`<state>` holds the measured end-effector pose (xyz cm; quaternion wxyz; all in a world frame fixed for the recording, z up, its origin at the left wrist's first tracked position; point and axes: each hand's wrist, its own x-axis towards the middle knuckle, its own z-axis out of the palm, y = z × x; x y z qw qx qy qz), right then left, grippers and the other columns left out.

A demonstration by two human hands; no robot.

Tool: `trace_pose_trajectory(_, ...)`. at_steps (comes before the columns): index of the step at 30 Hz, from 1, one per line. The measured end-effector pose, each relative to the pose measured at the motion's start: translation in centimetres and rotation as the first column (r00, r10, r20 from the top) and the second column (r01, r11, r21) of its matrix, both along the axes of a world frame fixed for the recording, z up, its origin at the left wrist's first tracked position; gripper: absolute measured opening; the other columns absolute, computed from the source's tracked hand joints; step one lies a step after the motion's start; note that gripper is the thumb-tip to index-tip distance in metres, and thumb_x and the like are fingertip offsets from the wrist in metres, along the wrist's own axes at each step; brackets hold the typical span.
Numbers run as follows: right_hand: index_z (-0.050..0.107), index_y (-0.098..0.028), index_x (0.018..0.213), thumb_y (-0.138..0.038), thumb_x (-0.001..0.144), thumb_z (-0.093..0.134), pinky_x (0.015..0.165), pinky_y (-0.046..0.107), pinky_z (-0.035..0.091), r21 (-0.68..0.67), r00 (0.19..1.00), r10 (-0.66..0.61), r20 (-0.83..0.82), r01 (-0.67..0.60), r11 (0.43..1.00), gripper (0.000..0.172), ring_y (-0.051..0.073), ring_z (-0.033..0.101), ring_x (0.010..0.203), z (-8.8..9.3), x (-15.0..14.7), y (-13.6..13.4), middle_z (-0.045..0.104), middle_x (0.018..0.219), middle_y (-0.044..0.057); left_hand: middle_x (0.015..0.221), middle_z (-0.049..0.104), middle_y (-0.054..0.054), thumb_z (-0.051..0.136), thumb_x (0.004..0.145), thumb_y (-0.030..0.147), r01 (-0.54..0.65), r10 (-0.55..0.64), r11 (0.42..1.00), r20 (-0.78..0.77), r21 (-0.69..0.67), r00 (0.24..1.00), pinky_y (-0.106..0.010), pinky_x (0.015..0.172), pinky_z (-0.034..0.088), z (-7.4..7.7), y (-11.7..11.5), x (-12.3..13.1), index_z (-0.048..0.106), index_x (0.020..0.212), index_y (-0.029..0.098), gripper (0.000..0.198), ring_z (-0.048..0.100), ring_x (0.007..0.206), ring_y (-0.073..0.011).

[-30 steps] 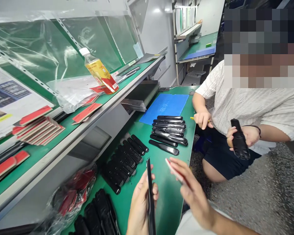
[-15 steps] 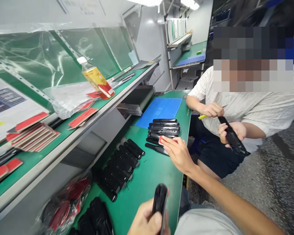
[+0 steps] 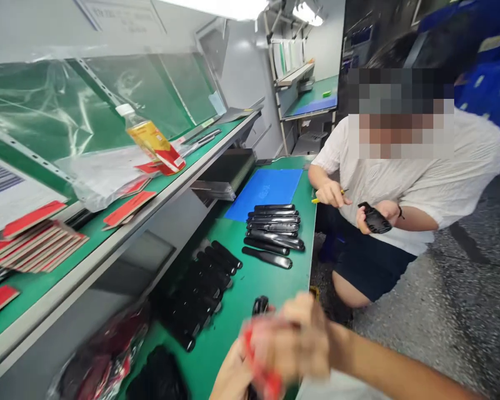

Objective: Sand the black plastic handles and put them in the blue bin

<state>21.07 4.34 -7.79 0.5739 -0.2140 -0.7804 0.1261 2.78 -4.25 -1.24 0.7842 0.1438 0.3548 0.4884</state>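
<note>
My left hand (image 3: 230,366), low in the head view, is closed around a black elongated plastic part (image 3: 260,304) whose upper end sticks out above the fingers. My right hand (image 3: 306,336) is smeared by motion. It lies over that part with a red pad (image 3: 271,384) in its fingers. Whether the pad touches the part cannot be made out. Ahead of my hands is a row of glossy black parts (image 3: 273,226) on the green table (image 3: 250,278). To the left, more black parts (image 3: 200,286) lie side by side.
A co-worker (image 3: 400,183) sits at the right, holding a black part (image 3: 375,218) and a yellow tool (image 3: 315,200). The shelf on the left carries a tilted bottle (image 3: 150,139) and stacked red pads (image 3: 44,244). A plastic bag (image 3: 104,355) lies below; a blue mat (image 3: 266,189) is farther back.
My right hand has drawn back from the row of black parts to my left hand, bringing the red pad over the held part. The co-worker's black part has turned and shifted.
</note>
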Motion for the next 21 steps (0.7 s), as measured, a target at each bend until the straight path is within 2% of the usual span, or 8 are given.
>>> trace_pose_trajectory(1, 0.061, -0.05, 0.121, -0.033, 0.1, 0.047, 0.083, 0.032, 0.052, -0.101, 0.991, -0.129, -0.043, 0.124, 0.987, 0.031, 0.015, 0.067, 0.088, -0.2, 0.2, 0.3, 0.076, 0.103, -0.011, 0.064, 0.044, 0.004, 0.079, 0.073, 0.046, -0.016, 0.016, 1.0, -0.001, -0.003, 1.0, -0.019, 0.045, 0.035, 0.1, -0.2, -0.1, 0.054, 0.137, 0.033, 0.07, 0.04, 0.048, -0.0075)
trace_pose_trajectory(2, 0.059, -0.04, 0.129, -0.029, 0.101, 0.045, 0.091, 0.04, 0.049, -0.204, 0.965, -0.249, -0.077, 0.229, 0.952, 0.034, 0.02, 0.064, 0.096, -0.2, 0.4, 0.7, 0.074, 0.113, -0.002, 0.065, 0.044, 0.004, 0.078, 0.074, 0.044, -0.026, 0.026, 1.0, 0.002, -0.002, 1.0, -0.018, 0.044, 0.034, 0.1, -0.4, -0.2, 0.055, 0.136, 0.033, 0.066, 0.039, 0.048, -0.007)
trace_pose_trajectory(4, 0.054, -0.031, 0.137, -0.026, 0.101, 0.042, 0.097, 0.05, 0.044, -0.308, 0.939, -0.331, -0.097, 0.288, 0.907, 0.038, 0.026, 0.058, 0.109, -0.1, 0.8, 1.2, 0.065, 0.133, 0.006, 0.066, 0.045, 0.004, 0.077, 0.078, 0.037, -0.013, 0.013, 1.0, 0.014, 0.012, 1.0, -0.016, 0.042, 0.032, 0.0, -0.6, -0.3, 0.059, 0.131, 0.032, 0.057, 0.037, 0.047, -0.0053)
trace_pose_trajectory(8, 0.054, -0.028, 0.138, -0.036, 0.101, 0.043, 0.096, 0.051, 0.046, -0.377, 0.982, -0.147, -0.119, 0.092, 0.922, 0.04, 0.029, 0.054, 0.118, 0.7, 0.9, -0.2, 0.059, 0.14, 0.007, 0.067, 0.044, 0.005, 0.07, 0.084, 0.02, 0.065, -0.066, 0.997, 0.014, 0.041, 0.998, -0.012, 0.038, 0.026, -0.2, -0.3, -0.2, 0.067, 0.123, 0.025, 0.039, 0.034, 0.045, -0.0013)
trace_pose_trajectory(11, 0.052, -0.029, 0.14, -0.037, 0.103, 0.038, 0.096, 0.051, 0.047, -0.372, 0.985, -0.051, -0.165, -0.014, 0.928, 0.041, 0.029, 0.055, 0.122, 1.1, 0.4, -1.9, 0.061, 0.138, 0.007, 0.066, 0.043, 0.006, 0.067, 0.087, 0.02, 0.064, -0.067, 0.997, 0.056, 0.051, 0.996, -0.011, 0.037, 0.027, -0.3, -0.3, 0.0, 0.067, 0.124, 0.023, 0.037, 0.035, 0.045, -0.0005)
trace_pose_trajectory(14, 0.05, -0.028, 0.142, -0.033, 0.104, 0.035, 0.098, 0.054, 0.045, -0.273, 0.987, -0.026, -0.16, -0.019, 0.962, 0.041, 0.03, 0.058, 0.122, 1.4, 0.0, -2.4, 0.062, 0.137, 0.008, 0.066, 0.044, 0.006, 0.066, 0.088, 0.02, 0.053, -0.056, 0.998, 0.07, 0.037, 0.996, -0.011, 0.038, 0.03, -0.1, -0.3, 0.2, 0.066, 0.125, 0.022, 0.037, 0.037, 0.044, -0.0005)
trace_pose_trajectory(17, 0.047, -0.027, 0.144, -0.033, 0.103, 0.037, 0.098, 0.057, 0.044, -0.151, 0.994, 0.003, -0.108, -0.019, 0.988, 0.042, 0.03, 0.061, 0.12, 1.9, 0.0, -1.7, 0.059, 0.141, 0.009, 0.067, 0.045, 0.006, 0.067, 0.087, 0.02, 0.069, -0.07, 0.997, 0.05, 0.026, 0.996, -0.012, 0.039, 0.033, 0.4, -0.3, 0.3, 0.066, 0.124, 0.022, 0.037, 0.039, 0.045, -0.0012)
trace_pose_trajectory(21, 0.044, -0.03, 0.145, -0.034, 0.103, 0.037, 0.099, 0.057, 0.043, -0.121, 0.996, -0.021, -0.091, 0.01, 0.993, 0.043, 0.029, 0.059, 0.123, 3.3, 0.2, -0.5, 0.055, 0.145, 0.007, 0.067, 0.046, 0.005, 0.07, 0.085, 0.02, 0.063, -0.064, 0.998, 0.071, 0.003, 0.995, -0.013, 0.04, 0.032, 0.5, -0.1, 0.3, 0.066, 0.122, 0.02, 0.037, 0.039, 0.047, -0.0018)
